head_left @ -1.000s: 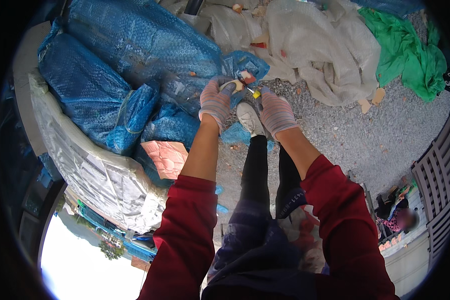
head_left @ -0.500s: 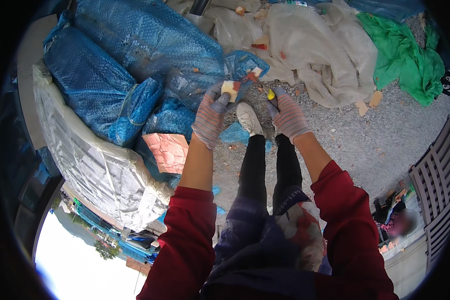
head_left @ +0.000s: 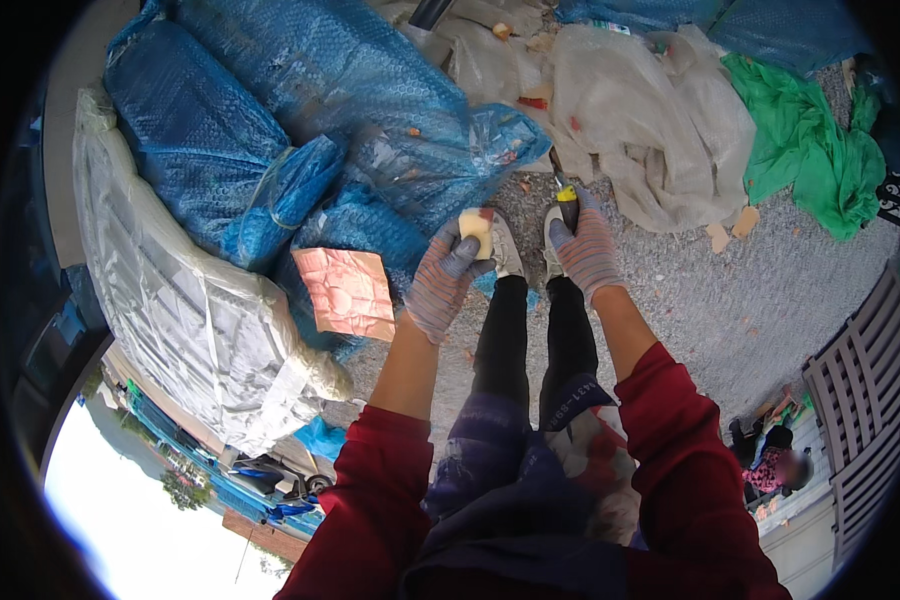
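My left hand, in a grey and orange striped glove, is closed on a small pale-yellow block with a reddish patch at its top. I cannot make out what the block is made of. Opposite it, my right hand, gloved alike, grips a tool with a yellow and black handle and a thin dark blade pointing away from me, seemingly a knife. The blade is apart from the block. Both hands are held over my shoes.
Blue bubble-wrap sheeting heaps at the left and far side. A pinkish square sheet lies beside a white plastic-wrapped bundle. Greyish sheeting and green plastic lie at the far right. Another person is at the lower right.
Both hands have come nearer to me, and the knife has turned to point away. The reddish, white-tipped piece by the blade is no longer seen there.
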`<action>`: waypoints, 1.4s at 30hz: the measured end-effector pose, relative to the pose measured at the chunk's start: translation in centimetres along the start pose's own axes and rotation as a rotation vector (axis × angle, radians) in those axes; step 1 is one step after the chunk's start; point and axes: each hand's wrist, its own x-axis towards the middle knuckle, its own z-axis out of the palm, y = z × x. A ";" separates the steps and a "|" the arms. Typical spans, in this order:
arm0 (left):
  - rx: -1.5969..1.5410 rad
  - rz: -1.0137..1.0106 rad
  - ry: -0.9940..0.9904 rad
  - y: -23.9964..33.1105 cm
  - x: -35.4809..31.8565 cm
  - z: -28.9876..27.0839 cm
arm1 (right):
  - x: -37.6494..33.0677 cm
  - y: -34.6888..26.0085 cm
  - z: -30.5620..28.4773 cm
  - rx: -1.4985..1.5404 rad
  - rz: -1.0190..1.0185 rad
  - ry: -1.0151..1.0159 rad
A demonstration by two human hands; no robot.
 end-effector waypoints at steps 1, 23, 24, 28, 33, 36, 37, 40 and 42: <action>0.020 -0.033 0.014 -0.7 -1.4 -0.2 | -0.4 -0.6 0.4 -0.013 -0.048 0.028; 0.104 -0.264 0.183 -10.5 -14.8 -3.7 | 4.9 -11.6 6.1 -0.234 -0.137 0.019; 0.128 -0.238 0.189 -10.6 -14.8 -3.7 | 4.3 -11.8 5.8 -0.259 -0.170 0.057; -0.038 -0.173 0.305 -8.7 -14.7 -2.0 | 3.2 -10.8 4.5 -0.286 -0.224 0.199; -0.215 -0.037 0.382 -6.6 -14.1 -1.2 | 0.3 -5.8 2.8 0.059 -0.300 0.021; -0.381 0.098 0.366 -5.7 -13.0 -0.3 | -5.5 -5.6 1.6 0.509 0.112 -0.526; -0.427 0.132 0.362 -5.5 -12.7 0.0 | -7.7 -6.3 1.5 0.582 0.272 -0.704; -0.537 0.124 0.202 -6.0 -12.0 0.3 | -12.7 -9.4 3.0 0.814 0.100 -0.602; -0.654 0.216 0.238 -7.9 -11.5 0.7 | -13.4 -10.5 3.2 0.825 0.153 -0.549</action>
